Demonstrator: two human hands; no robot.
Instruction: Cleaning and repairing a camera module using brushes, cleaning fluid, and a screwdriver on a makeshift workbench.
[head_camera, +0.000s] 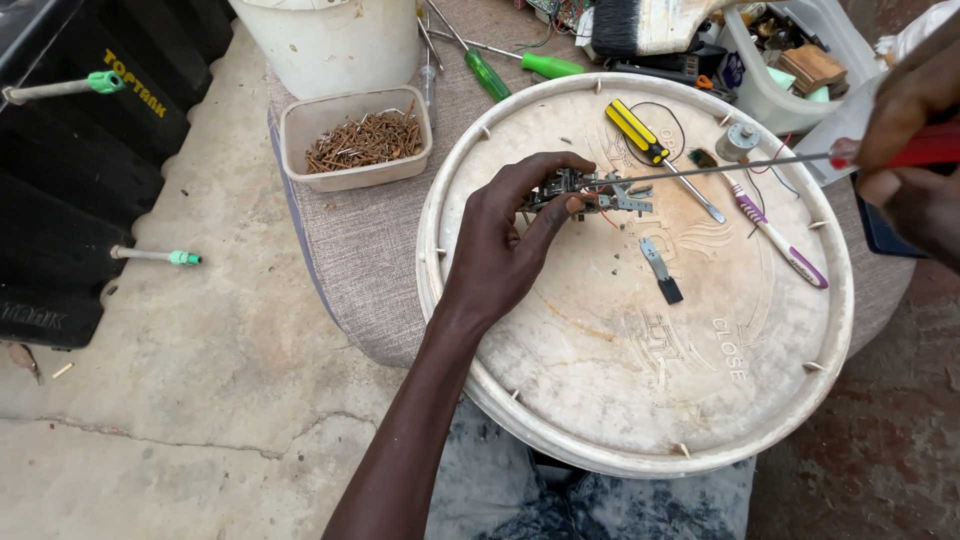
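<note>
Workbench: round white lid over concrete floor

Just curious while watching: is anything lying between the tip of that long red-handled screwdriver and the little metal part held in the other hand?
Nothing visible. The red-handled screwdriver in the right hand runs its thin shaft above the round lid straight to the small metal mechanism pinched by the left hand. The yellow-handled screwdriver lies beneath the shaft, not blocking it.

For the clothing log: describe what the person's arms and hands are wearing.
Both are bare. The left hand has no glove, ring or watch, and its forearm shows no sleeve up to the frame's edge. The right hand, only partly in view, also shows no glove or sleeve.
</note>
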